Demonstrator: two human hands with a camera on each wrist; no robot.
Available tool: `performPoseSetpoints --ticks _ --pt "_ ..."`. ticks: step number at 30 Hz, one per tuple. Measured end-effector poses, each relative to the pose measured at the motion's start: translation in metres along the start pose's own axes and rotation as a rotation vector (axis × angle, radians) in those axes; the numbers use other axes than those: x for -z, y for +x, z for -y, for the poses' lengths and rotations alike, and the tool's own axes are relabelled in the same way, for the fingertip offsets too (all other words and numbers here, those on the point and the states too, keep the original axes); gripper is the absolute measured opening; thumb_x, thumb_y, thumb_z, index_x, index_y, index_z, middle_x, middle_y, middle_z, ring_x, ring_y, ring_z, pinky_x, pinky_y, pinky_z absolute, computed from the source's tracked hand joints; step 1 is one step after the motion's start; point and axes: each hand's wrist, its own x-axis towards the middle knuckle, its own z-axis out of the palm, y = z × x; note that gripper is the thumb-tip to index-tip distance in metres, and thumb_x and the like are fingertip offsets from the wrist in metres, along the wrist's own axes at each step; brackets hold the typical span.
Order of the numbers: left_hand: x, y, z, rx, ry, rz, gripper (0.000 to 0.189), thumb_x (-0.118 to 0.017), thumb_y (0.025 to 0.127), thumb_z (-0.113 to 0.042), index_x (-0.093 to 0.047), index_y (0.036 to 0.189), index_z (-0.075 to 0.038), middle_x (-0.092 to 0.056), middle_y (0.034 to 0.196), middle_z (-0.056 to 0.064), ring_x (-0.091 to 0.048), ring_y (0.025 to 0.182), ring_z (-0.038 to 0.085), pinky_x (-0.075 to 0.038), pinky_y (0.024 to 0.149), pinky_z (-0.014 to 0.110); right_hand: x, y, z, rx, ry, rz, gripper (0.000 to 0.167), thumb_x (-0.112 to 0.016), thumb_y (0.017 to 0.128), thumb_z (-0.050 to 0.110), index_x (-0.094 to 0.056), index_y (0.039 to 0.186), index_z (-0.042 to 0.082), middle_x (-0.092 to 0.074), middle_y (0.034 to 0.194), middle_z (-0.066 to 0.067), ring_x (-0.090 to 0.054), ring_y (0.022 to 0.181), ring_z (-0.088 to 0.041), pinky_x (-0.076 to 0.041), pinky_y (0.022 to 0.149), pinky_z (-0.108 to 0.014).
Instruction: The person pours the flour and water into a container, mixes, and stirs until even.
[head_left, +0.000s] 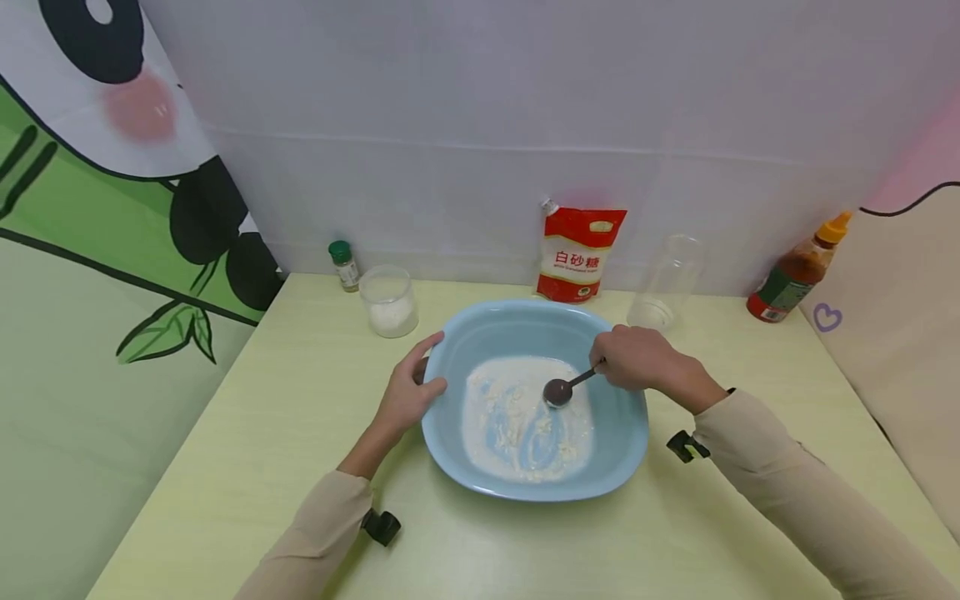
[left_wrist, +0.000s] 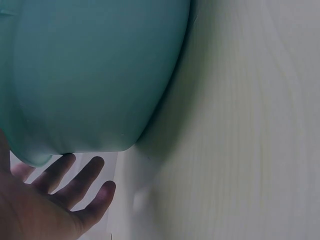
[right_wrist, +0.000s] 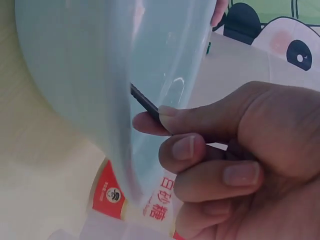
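A light-blue plastic basin [head_left: 536, 492] stands on the table, with a white, lumpy, wet-looking mixture [head_left: 517, 425] spread over its bottom. My left hand [head_left: 408, 392] holds the basin's left rim, thumb on top; in the left wrist view its fingers [left_wrist: 80, 185] spread along the outer wall under the rim. Over the right rim, my right hand [head_left: 637, 358] pinches the thin dark handle of a spoon [head_left: 557, 392]. The spoon's round bowl sits low in the basin, at the mixture. In the right wrist view, thumb and forefinger grip the handle [right_wrist: 145, 104]; the basin wall hides the bowl.
Behind the basin stand a small green-capped jar [head_left: 345, 267], a glass of white contents [head_left: 390, 304], a red-and-white sugar pouch [head_left: 577, 254] and a clear container [head_left: 663, 287]. A yellow-capped sauce bottle [head_left: 798, 271] is at the table's back right. Cloth walls border the table [head_left: 525, 550].
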Motion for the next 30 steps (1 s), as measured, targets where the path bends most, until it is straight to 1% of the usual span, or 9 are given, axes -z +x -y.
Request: performPoseSetpoints --ticks 2,4,7,11,16,21,24,27,30 --pt "-0.001 0.000 -0.001 0.000 -0.001 0.000 0.072 -0.055 0.082 0.004 -0.042 0.152 -0.013 -0.060 0.134 0.031 -0.064 0.114 0.043 -0.059 0.081 0.042 -0.002 0.003 0.003 0.004 0.006 -0.010 0.016 -0.065 0.089 0.007 -0.079 0.096 0.010 -0.075 0.088 -0.004 -0.059 0.073 -0.019 -0.051 0.059 -0.028" --pt "-0.001 -0.001 -0.002 0.000 -0.005 -0.002 0.073 -0.056 0.082 0.004 -0.043 0.152 -0.013 -0.060 0.133 0.031 -0.065 0.112 0.043 -0.059 0.080 0.042 -0.004 0.006 0.009 0.029 0.013 -0.017 0.016 -0.065 0.089 0.007 -0.079 0.095 0.010 -0.075 0.087 -0.003 -0.059 0.072 -0.018 -0.051 0.059 -0.027" --pt "-0.002 -0.001 -0.003 0.002 -0.007 -0.008 0.073 -0.056 0.082 0.004 -0.043 0.152 -0.014 -0.061 0.132 0.030 -0.065 0.112 0.043 -0.059 0.081 0.043 -0.009 0.008 0.022 0.113 0.016 -0.037 0.014 -0.066 0.090 0.008 -0.080 0.094 0.011 -0.075 0.086 0.000 -0.059 0.071 -0.016 -0.049 0.059 -0.025" --pt "-0.002 -0.002 -0.004 0.001 -0.005 -0.005 0.074 -0.056 0.081 0.004 -0.043 0.152 -0.013 -0.060 0.133 0.030 -0.065 0.113 0.043 -0.059 0.082 0.044 -0.016 0.004 0.038 0.207 0.012 -0.060 0.013 -0.068 0.089 0.009 -0.080 0.093 0.012 -0.075 0.084 0.001 -0.059 0.071 -0.013 -0.045 0.057 -0.023" --pt "-0.002 -0.002 -0.003 0.001 -0.002 -0.008 0.074 -0.056 0.081 0.004 -0.043 0.151 -0.014 -0.060 0.134 0.030 -0.064 0.114 0.043 -0.059 0.083 0.045 -0.019 -0.004 0.048 0.231 0.025 -0.034 0.013 -0.069 0.090 0.008 -0.080 0.092 0.013 -0.075 0.083 0.003 -0.056 0.067 -0.011 -0.042 0.056 -0.022" --pt "-0.002 -0.002 -0.001 -0.003 -0.004 0.001 0.074 -0.056 0.082 0.005 -0.043 0.152 -0.013 -0.060 0.134 0.031 -0.064 0.113 0.044 -0.059 0.083 0.046 -0.018 -0.014 0.045 0.230 0.042 0.064 0.014 -0.069 0.089 0.008 -0.081 0.090 0.015 -0.074 0.081 0.006 -0.052 0.068 -0.010 -0.043 0.059 -0.022" --pt "-0.002 -0.002 -0.001 -0.002 -0.007 -0.003 0.073 -0.056 0.082 0.005 -0.043 0.152 -0.013 -0.059 0.134 0.031 -0.064 0.114 0.044 -0.059 0.083 0.045 -0.013 -0.020 0.039 0.193 0.030 0.103 0.011 -0.070 0.089 0.010 -0.080 0.088 0.016 -0.071 0.080 0.007 -0.051 0.071 -0.010 -0.044 0.062 -0.023" --pt "-0.001 -0.002 -0.002 0.001 -0.009 -0.008 0.073 -0.056 0.082 0.005 -0.043 0.151 -0.013 -0.059 0.135 0.030 -0.063 0.115 0.044 -0.059 0.084 0.045 -0.008 -0.023 0.030 0.121 0.006 0.096 0.009 -0.071 0.088 0.011 -0.078 0.090 0.015 -0.068 0.082 0.005 -0.053 0.075 -0.011 -0.047 0.064 -0.025" --pt "-0.001 -0.002 -0.002 0.000 -0.004 -0.010 0.073 -0.055 0.082 0.005 -0.043 0.151 -0.013 -0.058 0.136 0.030 -0.063 0.116 0.043 -0.059 0.084 0.044 -0.005 -0.022 0.021 0.047 -0.016 0.058 0.008 -0.070 0.088 0.010 -0.076 0.091 0.013 -0.068 0.083 0.002 -0.056 0.076 -0.014 -0.049 0.062 -0.028"
